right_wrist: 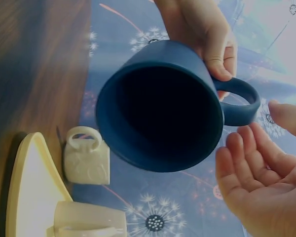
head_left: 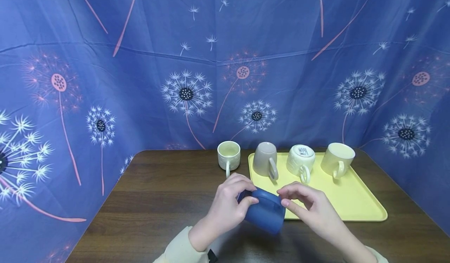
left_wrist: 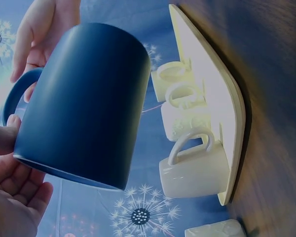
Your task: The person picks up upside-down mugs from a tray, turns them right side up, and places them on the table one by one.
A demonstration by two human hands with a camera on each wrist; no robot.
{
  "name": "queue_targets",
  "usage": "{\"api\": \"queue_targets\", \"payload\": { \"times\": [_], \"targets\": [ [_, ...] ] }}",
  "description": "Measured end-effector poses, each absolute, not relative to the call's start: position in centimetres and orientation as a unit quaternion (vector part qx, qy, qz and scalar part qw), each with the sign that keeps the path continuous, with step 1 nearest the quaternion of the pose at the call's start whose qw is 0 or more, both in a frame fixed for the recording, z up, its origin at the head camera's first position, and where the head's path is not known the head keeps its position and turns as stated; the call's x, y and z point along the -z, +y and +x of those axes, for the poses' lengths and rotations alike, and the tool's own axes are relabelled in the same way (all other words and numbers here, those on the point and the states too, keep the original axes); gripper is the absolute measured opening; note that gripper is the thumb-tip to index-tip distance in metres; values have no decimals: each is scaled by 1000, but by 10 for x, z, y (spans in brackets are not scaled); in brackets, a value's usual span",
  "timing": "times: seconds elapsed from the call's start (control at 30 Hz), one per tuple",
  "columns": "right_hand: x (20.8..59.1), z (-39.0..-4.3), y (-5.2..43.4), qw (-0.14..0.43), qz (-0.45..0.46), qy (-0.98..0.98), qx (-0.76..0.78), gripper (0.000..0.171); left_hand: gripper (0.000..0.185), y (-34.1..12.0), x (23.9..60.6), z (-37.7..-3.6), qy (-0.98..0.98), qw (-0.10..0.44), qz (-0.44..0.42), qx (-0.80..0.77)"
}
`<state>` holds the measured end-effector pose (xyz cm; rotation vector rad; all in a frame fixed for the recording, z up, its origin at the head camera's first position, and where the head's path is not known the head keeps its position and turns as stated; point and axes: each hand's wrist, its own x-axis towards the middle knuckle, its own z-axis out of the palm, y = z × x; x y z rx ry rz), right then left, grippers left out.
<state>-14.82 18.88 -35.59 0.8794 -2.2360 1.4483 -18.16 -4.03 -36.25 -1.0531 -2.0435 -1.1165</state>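
Blue mug (head_left: 264, 212), matte and cylindrical, held in the air low in the centre of the head frame, tipped on its side above the wooden table (head_left: 158, 200), mouth toward the wearer. Gripped by the left hand (head_left: 228, 204), fingers and thumb curled round the body. Right hand (head_left: 309, 208) just beside the handle, fingers loosely bent, palm empty in the wrist view. Beyond, a smooth yellow tray (head_left: 351, 200) carrying three pale glossy mugs: a grey one (head_left: 265, 159) and a cream one (head_left: 300, 159) upside down, another (head_left: 337, 159) tilted. Small cream mug (head_left: 229, 155) upright on the table, left of the tray. Dandelion-print blue cloth (head_left: 140, 79) behind.
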Motion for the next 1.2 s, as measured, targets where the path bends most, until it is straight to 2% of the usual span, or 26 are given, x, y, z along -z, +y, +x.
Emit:
{"api": "queue_targets", "payload": {
  "times": [0.3,0.43,0.77,1.2],
  "targets": [
    [363,-149,183,240,321,-775,-489,46,15,-40,367,-180,-745,327,-372,446],
    [368,-151,179,267,322,-766,-487,49,14,-38,368,-178,-740,333,-359,461],
    [373,-152,173,298,313,-762,-482,47,14,-36,374,-174,-725,350,-344,483],
    [373,-148,173,292,282,-800,-442,42,16,-37,381,-174,-724,343,-345,490]
  ]
}}
